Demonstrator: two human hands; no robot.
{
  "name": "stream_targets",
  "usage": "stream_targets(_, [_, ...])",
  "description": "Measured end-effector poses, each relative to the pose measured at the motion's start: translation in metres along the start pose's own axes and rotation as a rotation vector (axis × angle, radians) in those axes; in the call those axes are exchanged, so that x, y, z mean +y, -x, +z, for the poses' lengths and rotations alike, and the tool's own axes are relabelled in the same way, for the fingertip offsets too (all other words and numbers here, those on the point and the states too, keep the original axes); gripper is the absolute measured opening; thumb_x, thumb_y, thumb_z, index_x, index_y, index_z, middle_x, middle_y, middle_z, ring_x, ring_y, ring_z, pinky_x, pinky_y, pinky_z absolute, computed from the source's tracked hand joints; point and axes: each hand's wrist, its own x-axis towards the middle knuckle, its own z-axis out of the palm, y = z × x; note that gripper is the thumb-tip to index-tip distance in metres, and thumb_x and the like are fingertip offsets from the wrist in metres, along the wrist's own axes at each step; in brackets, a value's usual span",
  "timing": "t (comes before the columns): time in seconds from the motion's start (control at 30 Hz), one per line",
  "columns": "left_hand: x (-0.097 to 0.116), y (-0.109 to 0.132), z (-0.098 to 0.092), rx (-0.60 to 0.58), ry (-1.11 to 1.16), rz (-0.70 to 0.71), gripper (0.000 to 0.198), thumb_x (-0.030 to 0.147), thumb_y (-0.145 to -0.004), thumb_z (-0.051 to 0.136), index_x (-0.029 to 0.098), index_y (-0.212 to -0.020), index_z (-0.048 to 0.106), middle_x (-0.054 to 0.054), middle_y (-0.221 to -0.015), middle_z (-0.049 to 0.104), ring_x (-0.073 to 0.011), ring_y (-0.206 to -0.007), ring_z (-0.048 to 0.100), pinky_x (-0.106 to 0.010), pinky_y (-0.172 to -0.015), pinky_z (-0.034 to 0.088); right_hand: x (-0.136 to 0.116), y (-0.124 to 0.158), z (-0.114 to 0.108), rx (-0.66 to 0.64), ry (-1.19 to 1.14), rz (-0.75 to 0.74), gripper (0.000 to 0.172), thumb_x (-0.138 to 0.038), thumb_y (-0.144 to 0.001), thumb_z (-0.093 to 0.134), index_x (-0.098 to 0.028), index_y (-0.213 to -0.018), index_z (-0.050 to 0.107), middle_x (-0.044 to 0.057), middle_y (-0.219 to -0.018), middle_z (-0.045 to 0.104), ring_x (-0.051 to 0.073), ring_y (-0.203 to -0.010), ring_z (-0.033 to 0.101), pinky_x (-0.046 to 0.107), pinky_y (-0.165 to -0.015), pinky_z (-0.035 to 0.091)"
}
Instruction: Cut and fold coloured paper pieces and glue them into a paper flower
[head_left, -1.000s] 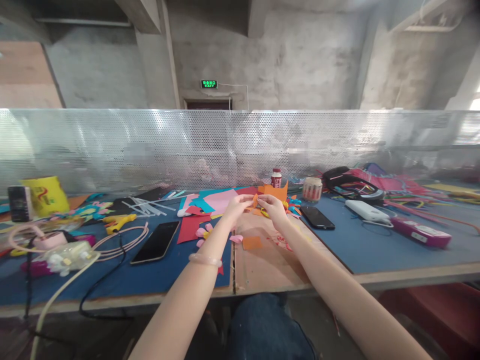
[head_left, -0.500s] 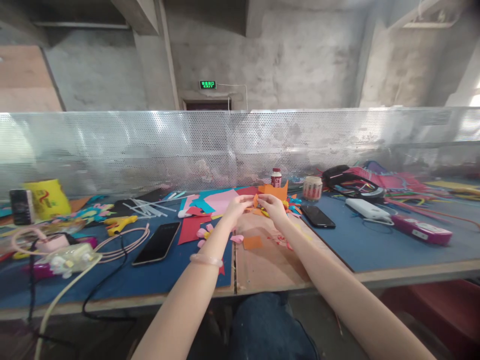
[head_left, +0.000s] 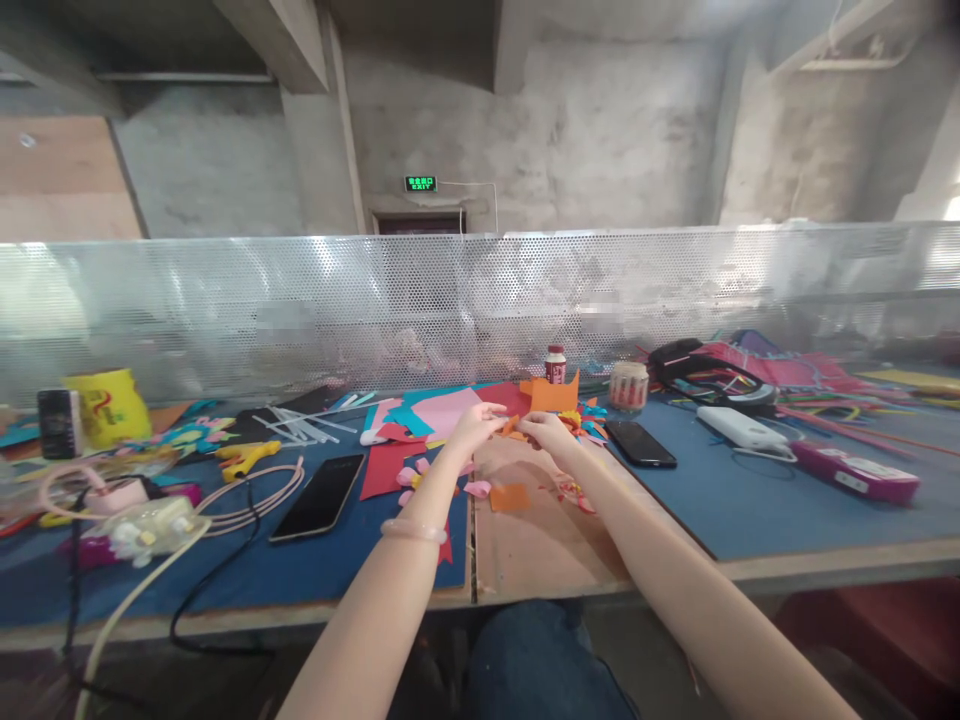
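Over the wooden board (head_left: 525, 555), my two hands meet at a small orange paper piece (head_left: 512, 427). My left hand (head_left: 474, 430) comes from the left, its fingers bent and closed on the piece's left side. The fingers of my right hand (head_left: 550, 434) pinch its right side. The exact fold of the piece is too small to make out. Behind the hands stands a larger orange paper sheet (head_left: 555, 393). A loose orange paper square (head_left: 509, 497) lies on the board nearer to me. Pink paper petals (head_left: 478, 489) lie by my left forearm.
Phones lie left (head_left: 319, 497) and right (head_left: 641, 443) of my arms. A yellow glue gun (head_left: 246, 459), cables and a power strip (head_left: 150, 525) occupy the left. A jar (head_left: 628, 387) and bottle (head_left: 555, 364) stand behind, before a perforated metal screen (head_left: 315, 310).
The whole view has shifted, so the scene sits slightly lower. My fingers have changed their hold a little around the orange paper piece; both hands stay together over the board.
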Motion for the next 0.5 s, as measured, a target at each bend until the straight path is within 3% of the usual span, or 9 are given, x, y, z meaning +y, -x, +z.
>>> stream_targets(0.13, [0.009, -0.003, -0.010, 0.015, -0.136, 0.002, 0.028, 0.023, -0.075, 0.055, 0.010, -0.099, 0.060, -0.013, -0.093, 0.068, -0.0181, -0.080, 0.063, -0.026, -0.064, 0.047, -0.001, 0.001, 0.000, -0.048, -0.078, 0.035, 0.020, -0.028, -0.082, 0.054, -0.013, -0.068, 0.050, -0.009, -0.052, 0.039, 0.003, -0.039, 0.034, 0.015, -0.037, 0.028])
stream_targets(0.3, [0.034, 0.000, -0.044, -0.001, -0.350, 0.011, 0.035, 0.033, -0.085, 0.035, 0.011, -0.099, 0.058, -0.013, -0.095, 0.067, -0.0160, -0.078, 0.064, -0.024, -0.063, 0.047, -0.007, 0.008, 0.012, -0.141, -0.176, 0.134, 0.017, -0.025, -0.065, 0.062, -0.017, -0.063, 0.048, -0.012, -0.043, 0.026, 0.002, -0.034, 0.019, 0.018, -0.034, 0.012])
stream_targets(0.5, [0.038, 0.058, -0.083, -0.064, -0.712, 0.010, 0.026, 0.027, -0.077, 0.045, 0.012, -0.070, 0.066, -0.009, -0.073, 0.068, -0.0207, -0.071, 0.061, -0.027, -0.064, 0.041, -0.017, 0.014, 0.045, -0.217, -0.183, 0.261, 0.017, -0.020, -0.060, 0.062, -0.018, -0.059, 0.046, -0.013, -0.039, 0.021, 0.002, -0.032, 0.015, 0.018, -0.033, 0.009])
